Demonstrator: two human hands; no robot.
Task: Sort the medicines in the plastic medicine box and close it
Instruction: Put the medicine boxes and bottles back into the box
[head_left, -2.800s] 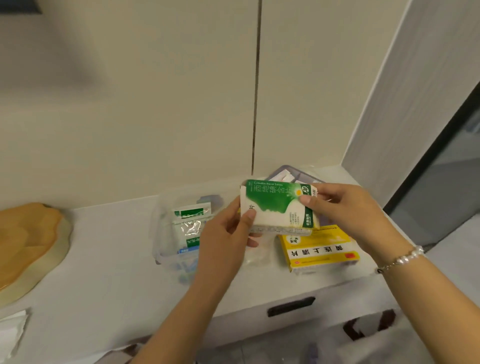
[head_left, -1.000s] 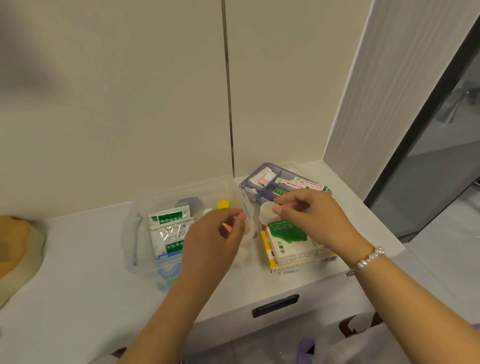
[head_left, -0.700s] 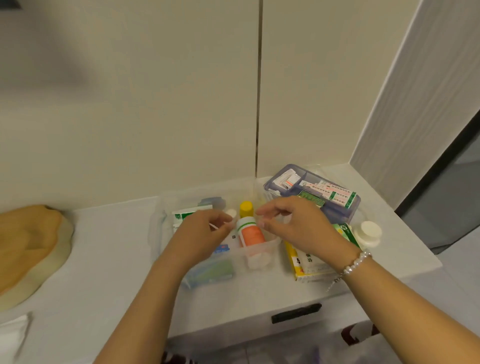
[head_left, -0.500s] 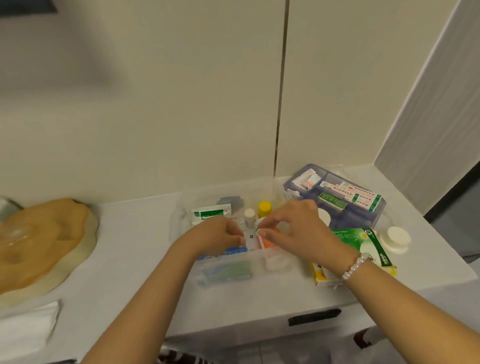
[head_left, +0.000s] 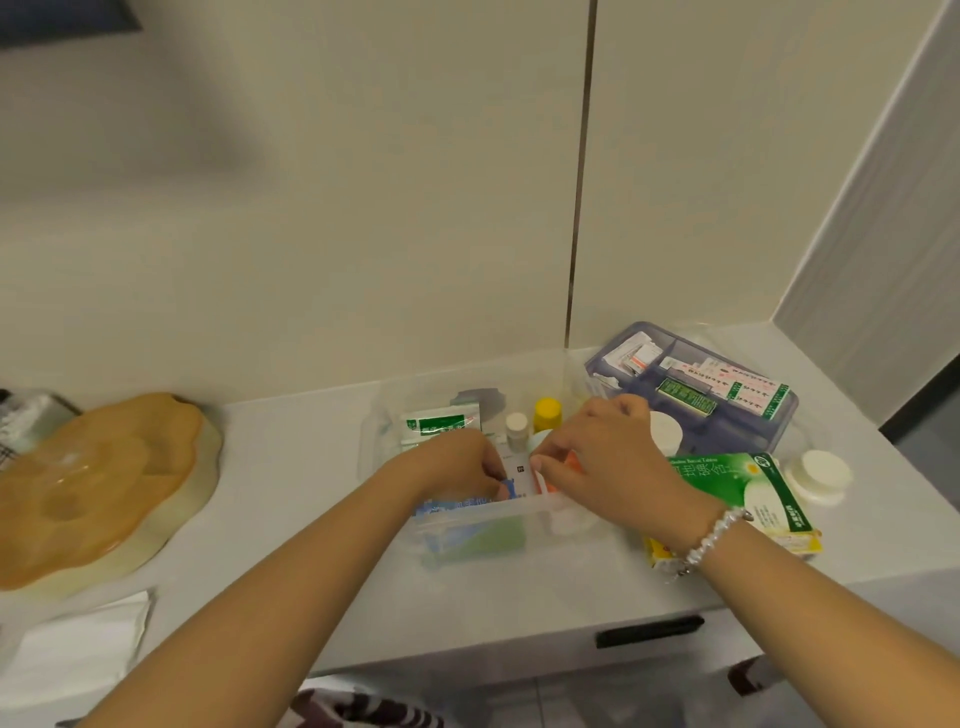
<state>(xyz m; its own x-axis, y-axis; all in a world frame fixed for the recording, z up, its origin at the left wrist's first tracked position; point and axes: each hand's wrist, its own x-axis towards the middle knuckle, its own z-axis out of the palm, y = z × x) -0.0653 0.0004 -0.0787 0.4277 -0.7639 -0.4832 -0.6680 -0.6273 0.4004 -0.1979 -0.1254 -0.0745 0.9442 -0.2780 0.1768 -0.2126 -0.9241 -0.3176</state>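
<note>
The clear plastic medicine box (head_left: 470, 514) stands mid-counter with its top open. Inside are green-and-white sachets (head_left: 436, 423), a small white-capped bottle (head_left: 516, 428) and a yellow-capped bottle (head_left: 547, 410). My left hand (head_left: 457, 465) reaches into the box, fingers curled on a white-and-blue pack (head_left: 517, 475). My right hand (head_left: 602, 460) is also inside, pinching an orange bottle (head_left: 571, 460) that lies low in the box. A green-and-white medicine carton (head_left: 737, 486) rests on a yellow carton (head_left: 660, 556) to the right of the box.
A blue-grey divided tray (head_left: 737, 436) with small packs sits behind right. A white-capped jar (head_left: 818, 473) stands near the right counter edge. A tan lidded dish (head_left: 98, 483) and white tissue (head_left: 78, 639) lie left. A drawer handle (head_left: 649, 629) is below.
The green-and-white carton left my hands and now lies on the yellow carton. Both hands went down into the clear box, the right one lowering the orange bottle.
</note>
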